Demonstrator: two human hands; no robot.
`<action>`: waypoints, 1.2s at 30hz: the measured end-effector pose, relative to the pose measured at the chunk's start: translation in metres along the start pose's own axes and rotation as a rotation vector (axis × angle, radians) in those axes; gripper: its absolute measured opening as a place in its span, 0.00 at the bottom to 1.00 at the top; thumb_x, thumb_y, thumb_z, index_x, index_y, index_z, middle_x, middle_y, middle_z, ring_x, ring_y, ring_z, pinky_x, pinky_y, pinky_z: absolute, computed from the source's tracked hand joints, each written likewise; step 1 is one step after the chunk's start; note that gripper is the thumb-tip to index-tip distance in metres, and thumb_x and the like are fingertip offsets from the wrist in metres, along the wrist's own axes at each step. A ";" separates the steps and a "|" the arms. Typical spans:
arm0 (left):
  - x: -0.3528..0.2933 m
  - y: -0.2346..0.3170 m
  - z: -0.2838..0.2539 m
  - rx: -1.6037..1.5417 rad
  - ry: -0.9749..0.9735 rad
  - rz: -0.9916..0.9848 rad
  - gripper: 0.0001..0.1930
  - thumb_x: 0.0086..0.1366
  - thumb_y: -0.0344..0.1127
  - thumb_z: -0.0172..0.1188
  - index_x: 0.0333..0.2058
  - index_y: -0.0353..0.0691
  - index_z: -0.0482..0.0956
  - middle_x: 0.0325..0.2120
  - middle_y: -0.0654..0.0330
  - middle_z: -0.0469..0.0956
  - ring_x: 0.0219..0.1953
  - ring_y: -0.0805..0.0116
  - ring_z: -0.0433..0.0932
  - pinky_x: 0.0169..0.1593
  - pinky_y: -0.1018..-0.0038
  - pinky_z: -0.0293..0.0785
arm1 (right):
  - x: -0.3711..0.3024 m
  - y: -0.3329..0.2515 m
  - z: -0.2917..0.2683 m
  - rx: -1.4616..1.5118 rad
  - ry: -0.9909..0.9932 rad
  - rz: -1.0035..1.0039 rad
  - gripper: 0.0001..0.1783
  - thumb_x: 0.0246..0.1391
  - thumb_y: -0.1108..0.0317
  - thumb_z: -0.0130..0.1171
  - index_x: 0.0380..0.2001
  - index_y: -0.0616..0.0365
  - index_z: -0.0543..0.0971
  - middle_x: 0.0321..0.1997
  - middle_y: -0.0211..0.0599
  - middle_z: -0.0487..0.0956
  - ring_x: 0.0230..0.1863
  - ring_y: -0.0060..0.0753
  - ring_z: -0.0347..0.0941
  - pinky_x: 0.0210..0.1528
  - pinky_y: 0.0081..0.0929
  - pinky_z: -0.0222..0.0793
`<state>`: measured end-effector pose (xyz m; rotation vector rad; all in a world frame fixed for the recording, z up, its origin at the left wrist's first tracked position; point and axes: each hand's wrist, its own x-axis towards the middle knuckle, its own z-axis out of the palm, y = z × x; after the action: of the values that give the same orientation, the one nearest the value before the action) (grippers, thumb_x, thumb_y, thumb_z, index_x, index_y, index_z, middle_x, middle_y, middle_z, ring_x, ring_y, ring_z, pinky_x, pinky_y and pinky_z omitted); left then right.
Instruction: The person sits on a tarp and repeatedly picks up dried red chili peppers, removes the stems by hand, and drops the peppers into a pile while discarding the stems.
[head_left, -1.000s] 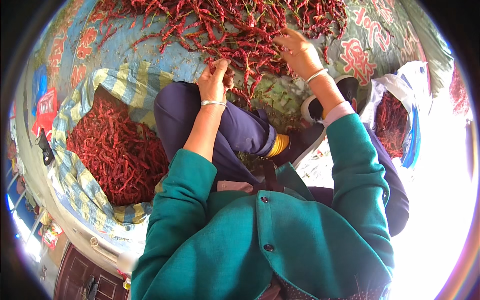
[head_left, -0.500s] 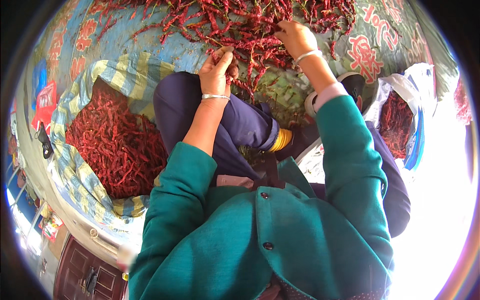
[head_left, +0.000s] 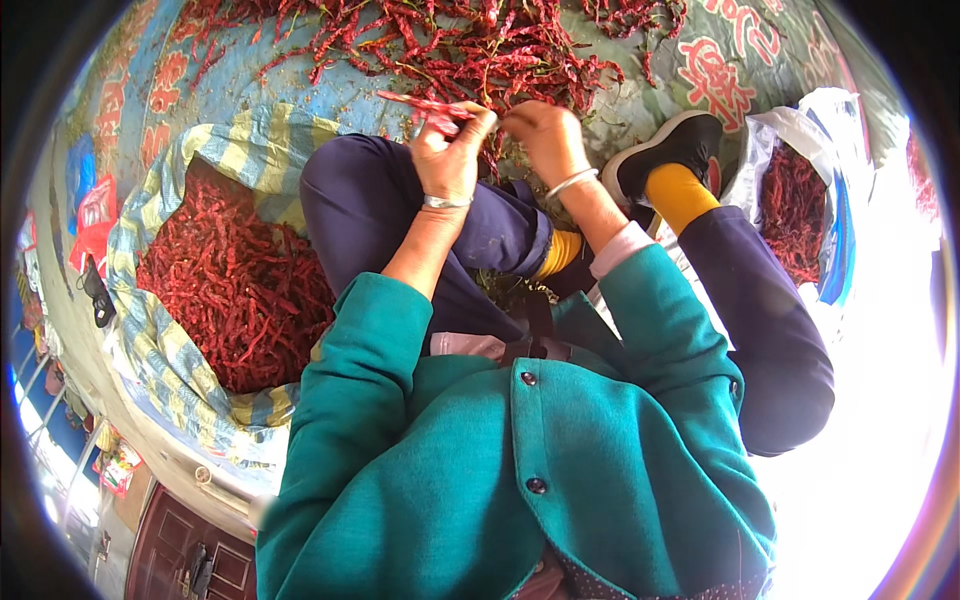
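My left hand point(head_left: 452, 158) is closed on dried red chili peppers point(head_left: 425, 104), which stick out to the left past its thumb and fingers. Close beside it, my right hand point(head_left: 548, 143) has its fingers pinched together near the left fingertips. Whatever sits in that pinch is too small to make out. Both hands are above my bent leg, at the near edge of a loose heap of dried chilies point(head_left: 470, 50) with thin stems, spread on a printed sheet point(head_left: 360, 105).
To my left, a checked woven sack point(head_left: 140, 290) stands open, filled with red chilies point(head_left: 235, 285). A white and blue bag point(head_left: 845, 150) with more chilies point(head_left: 795, 215) stands at the right. My shoe point(head_left: 665, 150) rests on the sheet just right of the hands.
My right hand has come back from the heap, moving left and nearer, to meet my left hand. The left hand has shifted slightly right, and its chilies now show plainly.
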<state>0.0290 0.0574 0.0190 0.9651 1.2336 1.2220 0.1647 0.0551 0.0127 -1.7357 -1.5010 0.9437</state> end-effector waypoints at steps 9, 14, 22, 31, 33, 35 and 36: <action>0.019 0.005 -0.016 -0.456 0.060 -0.352 0.06 0.58 0.33 0.58 0.28 0.36 0.75 0.24 0.59 0.74 0.21 0.73 0.70 0.23 0.78 0.64 | 0.050 0.010 -0.040 -0.546 -0.123 -0.224 0.11 0.44 0.62 0.59 0.33 0.50 0.79 0.34 0.40 0.76 0.38 0.45 0.73 0.40 0.38 0.70; 0.027 -0.002 -0.014 -0.526 -0.006 -0.339 0.03 0.59 0.31 0.56 0.31 0.39 0.74 0.20 0.62 0.73 0.19 0.75 0.70 0.19 0.80 0.63 | 0.081 0.033 -0.022 -0.935 0.039 -0.194 0.14 0.46 0.63 0.56 0.40 0.46 0.77 0.37 0.43 0.75 0.40 0.46 0.71 0.41 0.36 0.69; 0.012 -0.008 -0.004 -0.420 -0.090 -0.388 0.08 0.59 0.28 0.56 0.38 0.37 0.75 0.27 0.63 0.76 0.22 0.78 0.70 0.22 0.82 0.64 | 0.029 -0.001 -0.029 -0.433 -0.062 -0.176 0.08 0.43 0.61 0.58 0.26 0.51 0.75 0.27 0.34 0.76 0.34 0.43 0.73 0.35 0.36 0.70; 0.004 -0.002 0.002 -0.457 0.035 -0.318 0.05 0.53 0.23 0.61 0.31 0.36 0.76 0.22 0.65 0.75 0.19 0.78 0.68 0.21 0.82 0.61 | 0.006 -0.011 -0.009 0.154 -0.080 -0.001 0.09 0.40 0.70 0.60 0.29 0.60 0.79 0.27 0.42 0.78 0.28 0.35 0.75 0.34 0.25 0.69; 0.004 0.003 0.007 -0.475 0.025 -0.252 0.04 0.53 0.23 0.61 0.29 0.35 0.76 0.21 0.64 0.74 0.19 0.77 0.68 0.22 0.82 0.62 | 0.010 -0.010 -0.003 0.310 -0.048 0.096 0.10 0.40 0.72 0.61 0.29 0.62 0.79 0.27 0.41 0.79 0.28 0.29 0.75 0.34 0.24 0.69; 0.006 0.004 0.008 -0.470 0.086 -0.230 0.04 0.53 0.23 0.61 0.28 0.35 0.76 0.21 0.64 0.74 0.19 0.77 0.68 0.23 0.82 0.62 | 0.016 -0.009 0.007 0.408 0.001 0.112 0.11 0.40 0.74 0.62 0.31 0.67 0.78 0.28 0.39 0.80 0.28 0.22 0.73 0.34 0.22 0.68; 0.008 0.003 0.007 -0.466 0.119 -0.218 0.03 0.52 0.23 0.61 0.28 0.35 0.77 0.21 0.64 0.74 0.19 0.77 0.68 0.23 0.82 0.62 | 0.017 -0.009 0.009 0.422 0.012 0.129 0.11 0.40 0.74 0.62 0.31 0.66 0.78 0.28 0.39 0.80 0.28 0.21 0.73 0.33 0.21 0.68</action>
<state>0.0354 0.0664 0.0217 0.4116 1.0452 1.3258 0.1538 0.0736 0.0136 -1.5343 -1.0920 1.2138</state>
